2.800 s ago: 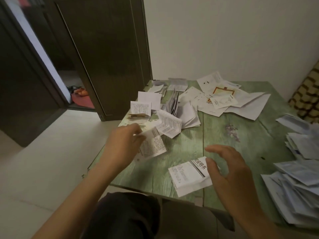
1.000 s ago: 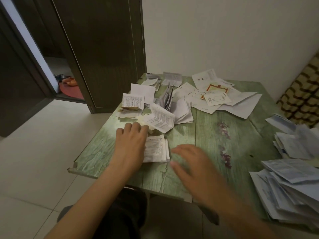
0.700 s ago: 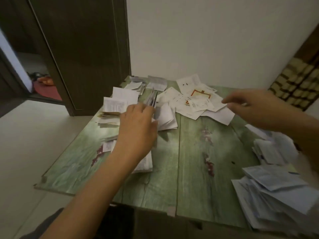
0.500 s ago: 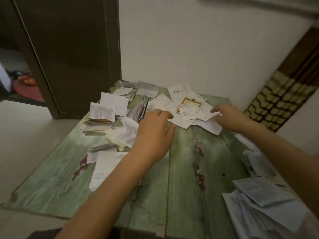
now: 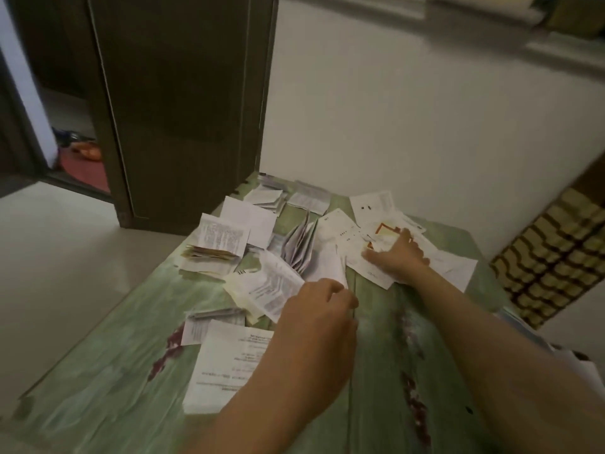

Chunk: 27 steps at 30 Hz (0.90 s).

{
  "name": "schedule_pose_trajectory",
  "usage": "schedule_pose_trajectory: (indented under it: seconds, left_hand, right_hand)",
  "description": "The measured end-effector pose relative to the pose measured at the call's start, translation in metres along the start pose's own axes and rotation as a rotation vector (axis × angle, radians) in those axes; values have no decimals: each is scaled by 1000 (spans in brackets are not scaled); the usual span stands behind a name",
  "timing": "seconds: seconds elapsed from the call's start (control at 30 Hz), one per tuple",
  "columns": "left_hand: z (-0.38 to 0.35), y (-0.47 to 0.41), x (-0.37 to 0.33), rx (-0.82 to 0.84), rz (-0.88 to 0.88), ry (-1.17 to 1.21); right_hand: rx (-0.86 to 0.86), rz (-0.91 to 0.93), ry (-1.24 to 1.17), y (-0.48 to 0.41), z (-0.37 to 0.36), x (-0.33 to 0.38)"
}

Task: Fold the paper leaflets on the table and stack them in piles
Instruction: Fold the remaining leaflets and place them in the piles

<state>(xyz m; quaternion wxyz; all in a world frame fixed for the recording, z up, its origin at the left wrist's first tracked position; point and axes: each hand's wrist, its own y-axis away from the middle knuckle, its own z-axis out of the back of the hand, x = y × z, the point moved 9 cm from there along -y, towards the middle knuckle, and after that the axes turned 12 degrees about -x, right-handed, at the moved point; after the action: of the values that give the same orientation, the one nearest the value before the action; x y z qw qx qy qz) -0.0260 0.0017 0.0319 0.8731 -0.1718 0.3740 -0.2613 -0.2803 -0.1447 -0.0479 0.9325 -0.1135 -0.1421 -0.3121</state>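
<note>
Paper leaflets cover the far half of the green table [image 5: 98,371]. My right hand [image 5: 397,255] reaches far and rests with spread fingers on the loose unfolded leaflets [image 5: 455,267], over a sheet with an orange print [image 5: 383,229]. My left hand [image 5: 322,322] hovers at mid-table, seen from the back with its fingers curled beside the corner of a printed leaflet [image 5: 271,286]; whether it pinches that corner is hidden. A folded leaflet [image 5: 226,365] lies near me on a smaller one [image 5: 199,329]. A pile of folded leaflets [image 5: 216,250] sits at the left edge.
Fan-folded leaflets [image 5: 299,247] stand upright in the middle of the heap. More folded ones [image 5: 307,198] lie at the table's far edge. A dark door [image 5: 183,109] stands behind the table's left corner. A patterned cushion [image 5: 553,257] is at the right. Some paper [image 5: 586,368] shows at the right edge.
My right hand swung from near me to the far loose leaflets and settled on the orange-printed sheet. My left hand let go of the folded leaflet, reached the heap, then drew back slightly.
</note>
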Motion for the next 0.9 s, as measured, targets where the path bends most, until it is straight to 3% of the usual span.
schedule_pose_trajectory:
  seconds: [0.17, 0.33, 0.43, 0.53, 0.67, 0.8, 0.9]
  left_hand:
    - [5, -6, 7, -112, 25, 136]
    - [12, -13, 28, -228, 407, 603]
    - [-6, -9, 28, -77, 671, 986]
    - [-8, -7, 19, -38, 687, 1139]
    - [5, 2, 36, -79, 775, 1083]
    - [19, 7, 47, -53, 754, 971]
    - [27, 11, 48, -44, 725, 943]
  right_hand:
    - [-161, 119, -49, 4, 40, 21]
    - [-281, 625, -39, 97, 110, 68]
    - [-223, 787, -179, 163, 129, 83]
    - [-104, 789, -250, 196, 128, 93]
    - [155, 710, -254, 208, 126, 99]
    - [136, 800, -229, 213, 140, 109]
    - [168, 764, -319, 213, 138, 112]
